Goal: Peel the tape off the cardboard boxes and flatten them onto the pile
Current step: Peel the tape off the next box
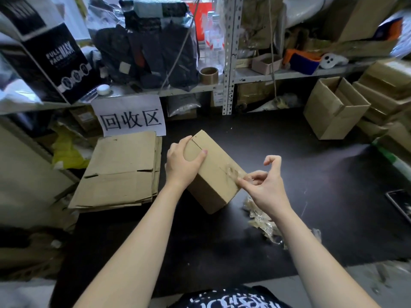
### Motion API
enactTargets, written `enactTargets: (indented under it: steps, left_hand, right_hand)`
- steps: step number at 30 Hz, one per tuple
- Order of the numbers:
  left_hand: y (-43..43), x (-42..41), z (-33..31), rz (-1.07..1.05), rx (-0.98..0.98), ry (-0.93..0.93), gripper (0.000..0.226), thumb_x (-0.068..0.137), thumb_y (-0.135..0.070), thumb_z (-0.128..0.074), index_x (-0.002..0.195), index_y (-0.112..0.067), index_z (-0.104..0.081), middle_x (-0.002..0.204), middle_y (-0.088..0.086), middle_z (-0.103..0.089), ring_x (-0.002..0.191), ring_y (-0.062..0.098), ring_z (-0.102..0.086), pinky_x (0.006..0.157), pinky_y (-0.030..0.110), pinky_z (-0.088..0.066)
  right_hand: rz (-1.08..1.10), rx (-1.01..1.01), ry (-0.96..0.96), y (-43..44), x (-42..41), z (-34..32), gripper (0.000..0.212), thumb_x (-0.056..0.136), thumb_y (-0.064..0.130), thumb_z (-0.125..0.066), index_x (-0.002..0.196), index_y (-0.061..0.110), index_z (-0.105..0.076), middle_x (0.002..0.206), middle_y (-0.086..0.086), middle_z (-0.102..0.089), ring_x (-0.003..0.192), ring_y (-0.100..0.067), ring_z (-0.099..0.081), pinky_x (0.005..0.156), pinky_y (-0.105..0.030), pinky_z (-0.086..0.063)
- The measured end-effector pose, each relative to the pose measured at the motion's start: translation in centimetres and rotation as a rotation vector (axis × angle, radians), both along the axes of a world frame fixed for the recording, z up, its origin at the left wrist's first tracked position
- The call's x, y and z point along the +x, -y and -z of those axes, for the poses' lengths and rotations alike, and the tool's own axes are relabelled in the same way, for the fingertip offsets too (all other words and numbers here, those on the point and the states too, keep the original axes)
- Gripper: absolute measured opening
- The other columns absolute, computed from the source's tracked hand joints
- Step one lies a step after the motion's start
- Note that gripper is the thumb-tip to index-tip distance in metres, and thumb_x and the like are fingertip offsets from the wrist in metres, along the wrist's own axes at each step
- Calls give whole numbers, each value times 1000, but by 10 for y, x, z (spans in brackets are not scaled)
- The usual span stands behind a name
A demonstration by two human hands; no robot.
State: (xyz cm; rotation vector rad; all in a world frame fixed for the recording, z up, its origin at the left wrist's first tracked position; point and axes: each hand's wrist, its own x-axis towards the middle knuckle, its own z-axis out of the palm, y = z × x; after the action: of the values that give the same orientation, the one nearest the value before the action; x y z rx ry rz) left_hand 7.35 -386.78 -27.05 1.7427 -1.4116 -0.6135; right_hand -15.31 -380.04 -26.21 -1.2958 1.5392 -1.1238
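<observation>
Right now a small cardboard box [213, 178] is held tilted over the dark surface [311, 174], in front of the person and just right of the pile [120, 172] of flattened cardboard; whether its near corner touches the surface is unclear. The left hand [182, 163] grips its far end, thumb across the top face and fingers wrapped round the side. The right hand [264, 185] pinches a crumpled strip of clear tape [232, 172] at the box's near right edge, its other fingers curled up and away. A heap of peeled tape [262, 221] lies on the surface under the right forearm, and an open box [335, 110] stands well apart at the far right.

The box looks light and fairly stiff while closed, though its walls would likely dent under a hard squeeze, so a hold across one end seems safest. The tape is thin, glossy and sticky, liable to tear; it is probably best taken at a lifted end and drawn low along the seam
</observation>
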Motion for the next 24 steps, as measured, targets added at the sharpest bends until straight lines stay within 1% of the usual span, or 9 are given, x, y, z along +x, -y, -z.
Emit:
enactTargets:
  steps: [4, 6, 8, 10, 13, 15, 19, 22, 24]
  left_hand:
    - [0, 1, 1, -67, 11, -15, 59, 84, -60, -70, 136, -38, -53, 119, -3, -51, 120, 21, -52, 105, 49, -44]
    - [-2, 3, 1, -93, 29, -10, 60, 87, -56, -70, 140, -35, -52, 121, -1, -51, 121, 23, -52, 102, 42, -45]
    - [-5, 5, -1, -102, 47, 2, 62, 89, -56, -68, 144, -33, -50, 124, 0, -50, 120, 22, -52, 94, 34, -43]
    - [-10, 6, -2, -116, 68, 25, 63, 91, -57, -65, 146, -33, -48, 128, 0, -50, 118, 21, -53, 87, 31, -40]
    - [-16, 5, -4, -138, 89, 73, 64, 92, -60, -61, 149, -34, -44, 131, 1, -49, 118, 22, -53, 87, 32, -41]
    - [-17, 2, -4, -149, 80, 78, 66, 91, -61, -62, 148, -33, -45, 130, 1, -50, 120, 22, -53, 93, 36, -46]
    - [-22, -11, 1, -232, 27, 63, 67, 84, -60, -69, 142, -31, -52, 123, 1, -53, 118, 25, -55, 98, 51, -49]
    - [-31, -20, -1, -284, -22, 51, 68, 80, -62, -73, 138, -32, -57, 119, -2, -55, 115, 24, -58, 98, 50, -48]
    - [-32, -21, -3, -286, -27, 65, 67, 80, -62, -73, 138, -30, -58, 118, -1, -56, 115, 23, -57, 99, 49, -48]
  right_hand:
    - [51, -93, -119, 10, 10, -1, 74, 79, 22, -86, 126, 41, -32, 81, 2, -70, 65, -8, -63, 77, -36, -58]
    - [39, -144, -187, 18, 13, -3, 94, 78, 21, -88, 141, 51, -26, 97, 6, -67, 68, -8, -65, 76, -21, -55]
    - [3, -137, -217, 27, 12, -4, 106, 76, 20, -90, 149, 54, -23, 119, 8, -48, 70, -10, -65, 74, -6, -47]
    - [-66, -132, -288, 32, 10, -4, 86, 80, 20, -87, 147, 45, -41, 124, 8, -40, 77, -8, -63, 80, -9, -48]
    - [-152, -219, -443, 31, 19, 3, 44, 92, 17, -73, 132, 32, -64, 115, 10, -55, 94, -12, -60, 90, -34, -51]
    - [-130, -187, -495, 26, 31, 3, 30, 95, 25, -64, 124, 29, -70, 108, 12, -61, 104, -17, -57, 85, -33, -48]
    - [66, -99, -655, 23, 46, -4, 28, 87, 52, -67, 100, 28, -72, 101, 10, -65, 103, -15, -57, 75, -31, -43]
    - [114, -107, -653, 24, 44, 0, 19, 93, 41, -66, 92, 23, -70, 96, 5, -66, 97, -21, -60, 69, -31, -40]
    - [144, -95, -571, 23, 41, 6, 12, 93, 32, -66, 88, 21, -69, 95, 6, -66, 92, -19, -59, 69, -31, -39]
